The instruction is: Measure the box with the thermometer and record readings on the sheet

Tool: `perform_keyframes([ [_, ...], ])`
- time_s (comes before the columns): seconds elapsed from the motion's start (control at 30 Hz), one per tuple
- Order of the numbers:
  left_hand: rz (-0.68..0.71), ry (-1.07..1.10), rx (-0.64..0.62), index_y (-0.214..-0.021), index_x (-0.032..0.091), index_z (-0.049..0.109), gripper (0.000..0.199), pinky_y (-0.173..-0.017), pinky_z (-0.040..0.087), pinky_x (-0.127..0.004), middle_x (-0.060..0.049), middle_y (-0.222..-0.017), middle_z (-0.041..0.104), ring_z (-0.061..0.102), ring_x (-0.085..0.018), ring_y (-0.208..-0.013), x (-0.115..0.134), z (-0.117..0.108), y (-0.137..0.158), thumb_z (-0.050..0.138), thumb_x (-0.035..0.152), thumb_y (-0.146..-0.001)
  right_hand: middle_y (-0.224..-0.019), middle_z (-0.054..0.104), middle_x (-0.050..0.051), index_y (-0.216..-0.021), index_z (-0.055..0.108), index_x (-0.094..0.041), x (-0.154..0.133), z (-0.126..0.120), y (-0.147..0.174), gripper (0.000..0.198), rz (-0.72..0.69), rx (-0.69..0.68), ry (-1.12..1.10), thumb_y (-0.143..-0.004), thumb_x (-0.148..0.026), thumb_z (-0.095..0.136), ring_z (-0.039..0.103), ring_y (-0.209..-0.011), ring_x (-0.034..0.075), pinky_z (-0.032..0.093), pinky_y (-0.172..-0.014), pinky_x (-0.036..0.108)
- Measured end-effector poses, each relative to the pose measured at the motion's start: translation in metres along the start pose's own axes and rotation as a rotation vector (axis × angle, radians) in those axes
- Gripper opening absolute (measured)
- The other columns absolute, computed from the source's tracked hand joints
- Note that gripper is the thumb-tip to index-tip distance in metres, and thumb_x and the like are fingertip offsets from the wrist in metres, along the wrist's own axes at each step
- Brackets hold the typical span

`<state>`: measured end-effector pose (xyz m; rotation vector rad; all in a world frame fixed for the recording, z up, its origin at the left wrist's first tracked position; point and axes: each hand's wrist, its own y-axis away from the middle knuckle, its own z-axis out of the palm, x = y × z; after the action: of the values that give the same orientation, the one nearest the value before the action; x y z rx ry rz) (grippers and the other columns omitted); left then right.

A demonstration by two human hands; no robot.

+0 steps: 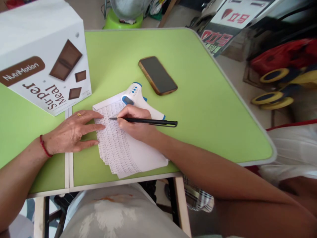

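Observation:
My right hand (135, 124) pinches a black pen (151, 121), its tip on the written part of a white paper pad (119, 145). Rows of small handwriting cover the left part of the sheet; the right part is blank. My left hand (74, 130) lies with fingers spread, fingertips at the pad's left edge, and wears a ring and a red bracelet. A white and blue infrared thermometer (135, 96) lies at the pad's top, partly hidden behind my right hand. Beyond it a smartphone (158, 75) in a brown case rests screen up.
A large white NutriMotion box (44, 62) stands at the left on the green folding table (210, 119). A seam crosses the table under my left wrist. Behind is a green stool (122, 23). Red bags (284, 56) and yellow-rimmed objects are at the right.

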<state>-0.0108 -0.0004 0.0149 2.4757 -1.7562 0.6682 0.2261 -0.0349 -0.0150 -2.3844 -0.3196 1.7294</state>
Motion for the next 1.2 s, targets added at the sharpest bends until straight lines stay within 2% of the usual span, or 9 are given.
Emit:
perform_keyframes([
  [0.23,0.013,-0.009,0.001,-0.126,0.018,0.057,0.036,-0.101,0.046,-0.051,-0.017,-0.133,0.053,0.052,-0.031,-0.122,0.0006,-0.0010,-0.0005,0.056,0.038,-0.096,-0.058,0.055,-0.004,-0.063,0.055,-0.019,0.0010,-0.0012,0.0007,0.007,0.013,-0.048,-0.005,-0.069,-0.017,0.057,0.045,-0.052,0.008,0.040,-0.051,0.024],
  [0.6,-0.001,0.001,-0.008,-0.128,0.021,0.056,0.037,-0.102,0.045,-0.050,-0.016,-0.134,0.052,0.051,-0.030,-0.123,0.0006,-0.0008,0.0006,0.056,0.038,-0.096,-0.058,0.055,-0.004,-0.064,0.053,-0.020,0.0006,-0.0022,-0.0002,0.009,0.018,-0.040,0.001,-0.070,-0.016,0.057,0.046,-0.052,0.009,0.041,-0.053,0.025],
  [0.97,0.015,-0.007,-0.004,-0.125,0.017,0.058,0.036,-0.101,0.046,-0.050,-0.018,-0.134,0.052,0.052,-0.031,-0.122,0.0009,-0.0009,-0.0008,0.056,0.037,-0.096,-0.057,0.053,-0.005,-0.063,0.052,-0.020,0.0000,-0.0034,-0.0006,0.010,0.018,-0.042,0.024,-0.069,-0.015,0.057,0.045,-0.052,0.008,0.040,-0.052,0.024],
  [1.2,0.006,-0.015,-0.006,-0.127,0.019,0.057,0.036,-0.102,0.045,-0.050,-0.017,-0.134,0.052,0.051,-0.031,-0.123,-0.0001,-0.0003,0.0007,0.056,0.038,-0.096,-0.057,0.054,-0.004,-0.061,0.053,-0.020,-0.0024,-0.0046,-0.0021,0.009,0.031,-0.035,0.014,-0.069,-0.015,0.056,0.045,-0.052,0.009,0.039,-0.051,0.025],
])
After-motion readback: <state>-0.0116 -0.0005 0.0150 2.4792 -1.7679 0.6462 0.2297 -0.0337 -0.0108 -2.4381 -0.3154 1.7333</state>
